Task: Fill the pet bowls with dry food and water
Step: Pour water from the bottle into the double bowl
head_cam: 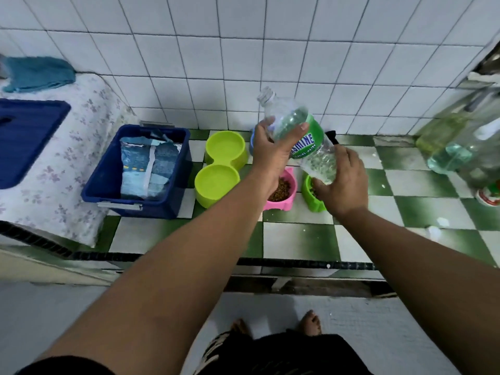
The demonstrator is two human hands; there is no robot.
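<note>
Both hands hold a clear plastic water bottle [297,131] with a green label, uncapped, neck tilted up and to the left. My left hand [273,155] grips its upper part and my right hand [342,180] grips its base. Below them a pink bowl [281,193] holds brown dry food. A green bowl [311,193] beside it also shows some kibble, partly hidden by my right hand. A lime double bowl [221,163] stands to the left; whether it holds water I cannot tell. A blue bowl [252,142] peeks out behind my left hand.
A blue bin [140,169] holding a pet food bag [147,169] stands left of the bowls on the green-and-white tiled counter [297,239]. Glass bottles [460,147] crowd the right. A blue lid [24,139] lies on a flowered cloth at left.
</note>
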